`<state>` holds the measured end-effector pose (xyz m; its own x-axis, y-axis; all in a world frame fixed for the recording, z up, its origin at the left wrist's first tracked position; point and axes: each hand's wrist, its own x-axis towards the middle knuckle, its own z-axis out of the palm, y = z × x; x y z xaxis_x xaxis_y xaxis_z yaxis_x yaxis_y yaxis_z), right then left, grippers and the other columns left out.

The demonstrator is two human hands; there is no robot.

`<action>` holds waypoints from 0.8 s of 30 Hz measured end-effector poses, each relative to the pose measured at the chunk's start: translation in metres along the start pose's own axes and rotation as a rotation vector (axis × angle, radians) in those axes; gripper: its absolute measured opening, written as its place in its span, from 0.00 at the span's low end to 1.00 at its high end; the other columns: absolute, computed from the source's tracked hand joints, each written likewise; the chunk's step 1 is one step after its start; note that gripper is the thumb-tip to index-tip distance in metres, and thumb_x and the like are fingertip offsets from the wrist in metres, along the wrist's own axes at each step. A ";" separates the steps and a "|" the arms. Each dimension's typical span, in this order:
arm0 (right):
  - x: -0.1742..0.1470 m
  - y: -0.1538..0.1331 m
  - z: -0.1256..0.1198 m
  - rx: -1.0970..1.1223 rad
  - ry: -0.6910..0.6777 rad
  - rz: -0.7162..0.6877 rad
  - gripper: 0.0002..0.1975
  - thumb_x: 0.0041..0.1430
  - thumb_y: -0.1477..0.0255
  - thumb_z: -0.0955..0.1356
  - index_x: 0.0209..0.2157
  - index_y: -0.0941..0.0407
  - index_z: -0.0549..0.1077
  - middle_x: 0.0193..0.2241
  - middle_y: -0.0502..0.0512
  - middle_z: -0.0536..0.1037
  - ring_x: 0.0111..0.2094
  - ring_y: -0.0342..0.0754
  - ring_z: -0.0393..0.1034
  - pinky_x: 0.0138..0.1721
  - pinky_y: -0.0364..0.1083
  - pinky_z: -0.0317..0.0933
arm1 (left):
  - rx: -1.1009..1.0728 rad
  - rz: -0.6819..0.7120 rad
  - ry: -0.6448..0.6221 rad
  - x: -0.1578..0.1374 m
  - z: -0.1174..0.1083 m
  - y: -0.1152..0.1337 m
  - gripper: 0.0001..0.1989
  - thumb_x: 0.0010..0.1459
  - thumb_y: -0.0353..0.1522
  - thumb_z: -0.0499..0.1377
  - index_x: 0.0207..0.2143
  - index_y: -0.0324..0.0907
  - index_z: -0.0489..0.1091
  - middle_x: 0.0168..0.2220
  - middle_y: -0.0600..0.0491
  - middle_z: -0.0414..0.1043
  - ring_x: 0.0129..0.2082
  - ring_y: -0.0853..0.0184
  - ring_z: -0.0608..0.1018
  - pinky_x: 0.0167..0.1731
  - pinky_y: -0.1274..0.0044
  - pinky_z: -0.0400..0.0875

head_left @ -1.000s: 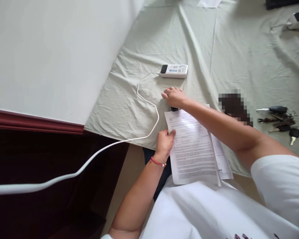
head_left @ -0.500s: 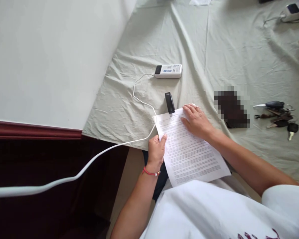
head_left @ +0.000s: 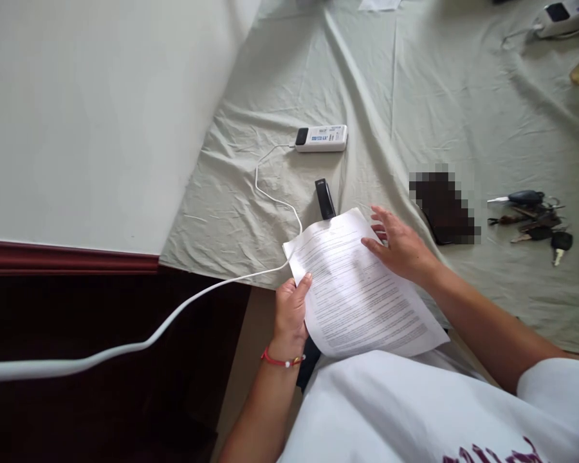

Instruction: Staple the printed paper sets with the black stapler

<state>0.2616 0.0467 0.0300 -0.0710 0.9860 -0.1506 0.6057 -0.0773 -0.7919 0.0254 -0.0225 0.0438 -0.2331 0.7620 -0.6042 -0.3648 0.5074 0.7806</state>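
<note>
Printed sheets of paper lie tilted over the table's front edge and my lap, with more than one sheet showing at the upper left corner. My left hand grips their left edge, thumb on top and the other fingers hidden beneath. At the upper right edge is my right hand, its fingers spread and its thumb tip over the paper. A black stapler rests on the cloth just beyond the top edge, its near end meeting or partly covered by the paper.
A white power bank lies farther back, its white cable running past the paper's left corner toward me. To the right are a blurred-out dark object and a bunch of keys. Green cloth covers the table.
My right hand has lifted from flat on the paper to its right edge. My left hand has drawn the sheets slightly left and toward me, and they now bow upward.
</note>
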 end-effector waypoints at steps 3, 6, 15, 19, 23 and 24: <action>-0.007 0.002 -0.008 0.160 -0.057 0.100 0.41 0.58 0.59 0.73 0.70 0.49 0.60 0.58 0.63 0.78 0.46 0.60 0.80 0.50 0.62 0.75 | -0.037 0.041 0.001 -0.016 -0.001 0.007 0.24 0.38 0.42 0.78 0.34 0.38 0.78 0.29 0.48 0.82 0.37 0.54 0.86 0.42 0.66 0.80; -0.013 0.000 -0.017 0.484 -0.219 0.206 0.38 0.55 0.57 0.75 0.66 0.49 0.67 0.47 0.60 0.84 0.42 0.58 0.81 0.43 0.57 0.77 | -0.055 0.046 -0.017 -0.028 -0.001 0.013 0.23 0.40 0.42 0.78 0.36 0.38 0.80 0.32 0.47 0.84 0.40 0.53 0.86 0.43 0.65 0.81; -0.014 0.002 -0.021 0.915 -0.413 0.325 0.18 0.46 0.57 0.81 0.37 0.51 0.84 0.36 0.55 0.86 0.33 0.54 0.82 0.37 0.51 0.77 | -0.104 0.189 0.016 -0.010 0.001 0.016 0.24 0.42 0.41 0.78 0.41 0.42 0.81 0.41 0.48 0.85 0.43 0.58 0.86 0.49 0.68 0.80; 0.002 0.010 -0.009 0.915 -0.319 0.292 0.17 0.48 0.56 0.80 0.37 0.50 0.84 0.36 0.55 0.85 0.34 0.55 0.81 0.37 0.52 0.77 | -0.120 0.111 -0.077 -0.002 -0.004 0.008 0.21 0.46 0.42 0.75 0.41 0.41 0.82 0.45 0.46 0.85 0.46 0.56 0.85 0.51 0.69 0.79; 0.010 0.014 0.000 0.896 -0.257 0.291 0.16 0.52 0.56 0.78 0.38 0.50 0.83 0.34 0.53 0.84 0.32 0.52 0.79 0.34 0.50 0.75 | -0.044 0.004 -0.111 0.003 -0.009 -0.005 0.23 0.41 0.42 0.77 0.37 0.38 0.82 0.39 0.44 0.85 0.41 0.54 0.86 0.48 0.65 0.80; 0.010 0.015 0.001 0.870 -0.255 0.267 0.16 0.54 0.55 0.77 0.39 0.50 0.82 0.34 0.53 0.84 0.33 0.52 0.79 0.35 0.51 0.75 | -0.032 0.004 -0.094 0.005 -0.010 -0.007 0.24 0.39 0.42 0.78 0.36 0.37 0.82 0.37 0.44 0.85 0.39 0.54 0.86 0.47 0.65 0.80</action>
<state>0.2687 0.0547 0.0159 -0.2487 0.8660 -0.4337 -0.1699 -0.4799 -0.8607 0.0183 -0.0265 0.0339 -0.1495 0.7990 -0.5825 -0.3932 0.4925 0.7764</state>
